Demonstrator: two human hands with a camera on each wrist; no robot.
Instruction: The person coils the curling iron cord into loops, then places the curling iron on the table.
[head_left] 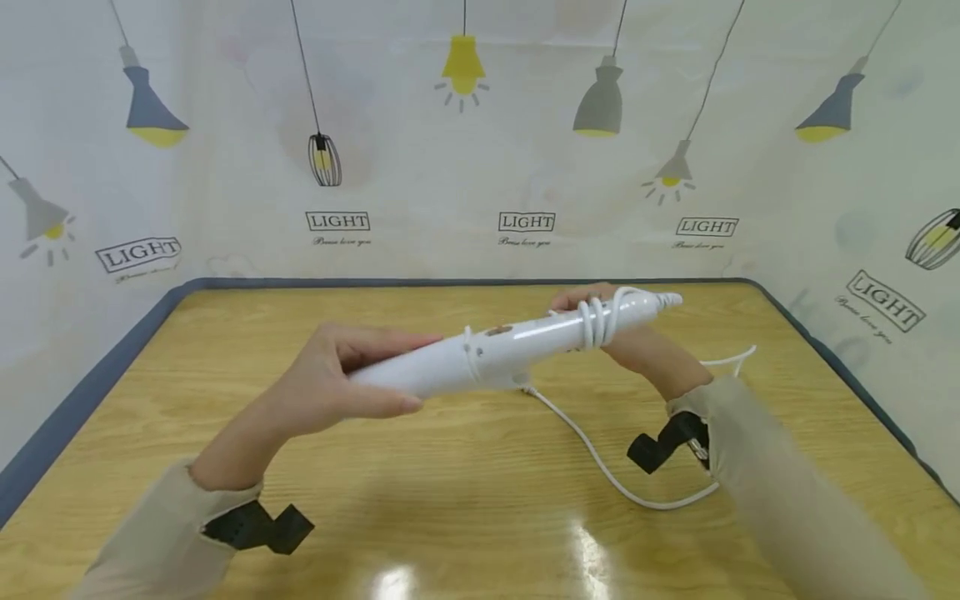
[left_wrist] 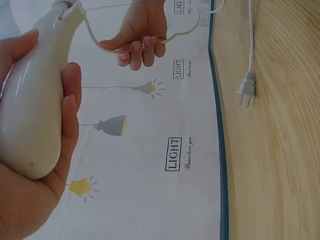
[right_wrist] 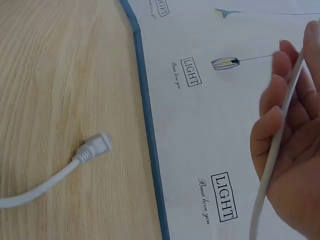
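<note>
A long white wand-shaped electric appliance (head_left: 420, 368) is held up above the table, slanting up to the right in the head view. My left hand (head_left: 318, 387) grips its thick, smooth end, thumb on one side and fingers on the other. Several turns of white power cord (head_left: 597, 323) wrap around the slimmer end, near the ribbed cord sleeve (head_left: 669, 300). Partly hidden behind that end is my right hand (head_left: 633, 350). In the right wrist view, its curled fingers (right_wrist: 270, 125) hold a stretch of the cord.
The loose cord (head_left: 600, 467) loops down over the wooden table (head_left: 420, 517). Its two-pin plug (left_wrist: 246, 90) shows over the tabletop in the left wrist view. A pale backdrop (head_left: 420, 167) printed with lamps rises behind the table along a blue-grey border.
</note>
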